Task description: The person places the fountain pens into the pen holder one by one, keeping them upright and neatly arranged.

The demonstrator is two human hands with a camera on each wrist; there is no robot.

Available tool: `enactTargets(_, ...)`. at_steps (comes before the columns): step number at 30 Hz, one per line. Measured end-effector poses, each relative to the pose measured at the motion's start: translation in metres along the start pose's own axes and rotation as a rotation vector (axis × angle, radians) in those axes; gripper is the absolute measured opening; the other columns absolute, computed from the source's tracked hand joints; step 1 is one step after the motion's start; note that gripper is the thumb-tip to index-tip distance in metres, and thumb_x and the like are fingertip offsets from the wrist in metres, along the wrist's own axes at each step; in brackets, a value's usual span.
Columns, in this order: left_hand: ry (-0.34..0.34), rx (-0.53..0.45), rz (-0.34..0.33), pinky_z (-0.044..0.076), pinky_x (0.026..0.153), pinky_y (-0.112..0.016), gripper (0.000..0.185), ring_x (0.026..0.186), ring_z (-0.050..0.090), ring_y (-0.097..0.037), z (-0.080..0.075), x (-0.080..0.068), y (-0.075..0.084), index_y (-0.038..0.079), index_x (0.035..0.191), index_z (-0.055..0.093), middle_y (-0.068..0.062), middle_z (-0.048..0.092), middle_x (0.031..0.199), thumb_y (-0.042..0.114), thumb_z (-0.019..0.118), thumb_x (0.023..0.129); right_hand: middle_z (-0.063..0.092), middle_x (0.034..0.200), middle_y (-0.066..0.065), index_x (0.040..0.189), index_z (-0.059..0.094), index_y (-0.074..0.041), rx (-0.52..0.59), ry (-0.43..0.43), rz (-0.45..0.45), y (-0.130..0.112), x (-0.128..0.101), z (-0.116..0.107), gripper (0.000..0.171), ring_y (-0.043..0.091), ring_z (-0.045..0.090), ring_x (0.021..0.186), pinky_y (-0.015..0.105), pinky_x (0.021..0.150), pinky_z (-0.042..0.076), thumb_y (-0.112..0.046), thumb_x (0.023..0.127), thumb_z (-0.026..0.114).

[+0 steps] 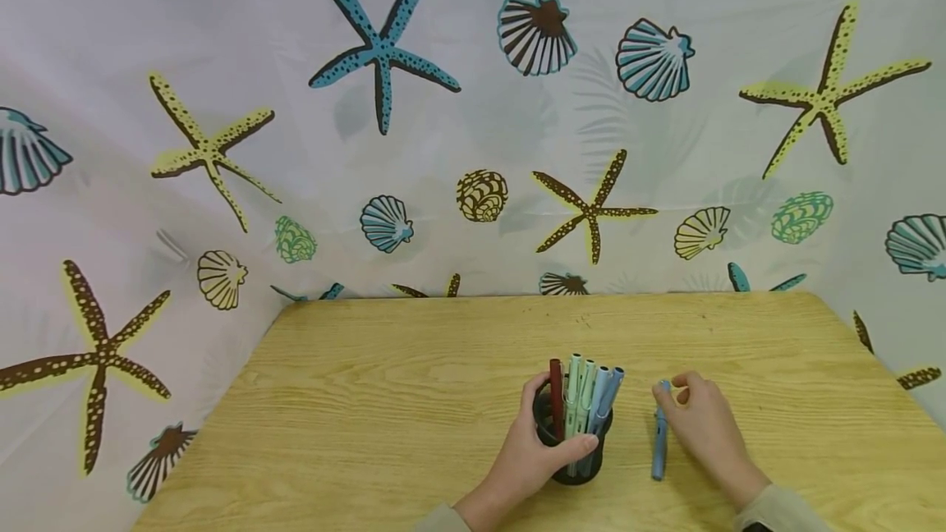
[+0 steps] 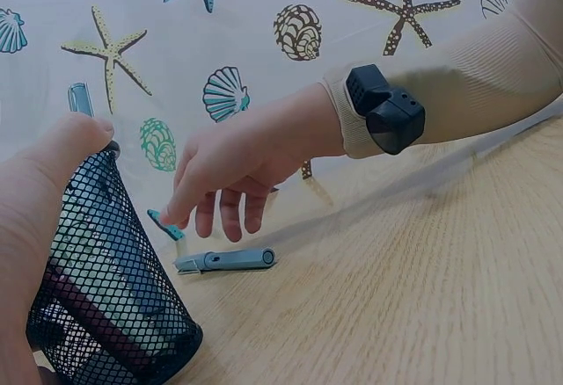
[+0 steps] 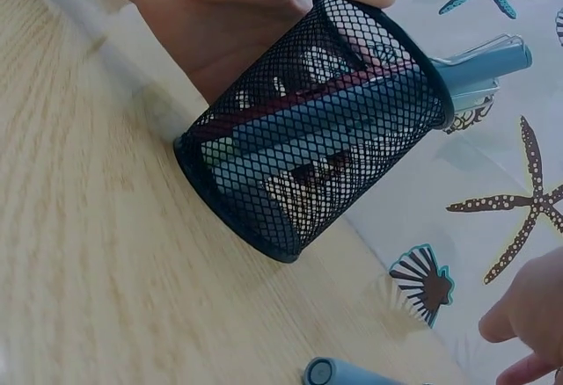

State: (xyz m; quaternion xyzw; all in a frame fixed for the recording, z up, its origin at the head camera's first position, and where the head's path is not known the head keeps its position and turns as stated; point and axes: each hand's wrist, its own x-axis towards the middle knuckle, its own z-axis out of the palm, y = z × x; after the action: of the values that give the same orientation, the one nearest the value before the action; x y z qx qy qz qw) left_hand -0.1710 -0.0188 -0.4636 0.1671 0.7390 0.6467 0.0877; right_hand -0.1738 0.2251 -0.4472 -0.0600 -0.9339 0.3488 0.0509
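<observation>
My left hand (image 1: pixel 521 454) grips a black mesh pen cup (image 1: pixel 576 479), with the thumb across its near side at the rim. Several capped pens stand in the cup: a dark red pen (image 1: pixel 556 392), light green ones (image 1: pixel 572 388) and blue ones (image 1: pixel 612 391). To the right of the cup a single blue pen (image 1: pixel 658 454) lies on the table. Over that pen's far end hovers my right hand (image 1: pixel 702 425), fingers loosely bent and pointing down. In the left wrist view its fingertips (image 2: pixel 230 231) are just above the pen, with nothing held.
The wood-grain table (image 1: pixel 355 401) ends at a light cloth (image 1: pixel 473 121) printed with starfish and shells, which hangs behind and at both sides. A black device (image 2: pixel 387 108) is strapped to the right wrist.
</observation>
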Motion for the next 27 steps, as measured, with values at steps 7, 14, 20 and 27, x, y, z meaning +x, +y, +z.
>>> enactTargets(7,0.007,0.004,-0.011,0.044,0.086,-0.037,0.081,0.107,0.05,-0.017,0.0,0.0,0.0,0.03,0.14,0.022,-0.001,0.045,0.124,0.038,0.074,0.079,0.059,0.093,0.021,0.11,0.054,0.012,-0.043,-0.023,0.015,0.003,0.002,0.004,0.043,0.026,0.057,0.076,0.039,0.06,0.046,-0.028,0.092,0.053)
enactTargets(14,0.01,0.021,-0.012,0.043,0.087,-0.039,0.082,0.108,0.049,-0.017,0.0,0.0,0.001,0.03,0.141,0.021,-0.001,0.044,0.125,0.039,0.073,0.079,0.059,0.086,0.02,0.108,0.055,0.016,-0.102,-0.051,0.011,0.005,0.005,0.009,0.047,0.02,0.05,0.063,0.033,0.053,0.041,-0.028,0.091,0.055)
enactTargets(20,0.002,0.002,0.007,0.044,0.088,-0.038,0.08,0.109,0.05,-0.017,-0.001,0.0,0.002,0.032,0.14,0.022,-0.001,0.043,0.127,0.036,0.073,0.079,0.052,0.079,0.018,0.09,0.058,0.011,-0.132,-0.028,0.006,0.002,0.007,0.012,0.038,0.022,0.047,0.064,0.031,0.05,0.038,-0.027,0.09,0.058)
enactTargets(27,0.001,0.003,-0.002,0.045,0.086,-0.038,0.08,0.108,0.05,-0.018,0.0,-0.001,0.001,0.032,0.14,0.022,-0.001,0.042,0.127,0.036,0.073,0.079,0.049,0.085,0.02,0.098,0.057,0.01,-0.152,-0.05,0.038,0.002,0.007,0.015,0.033,0.024,0.048,0.066,0.032,0.05,0.04,-0.021,0.086,0.061)
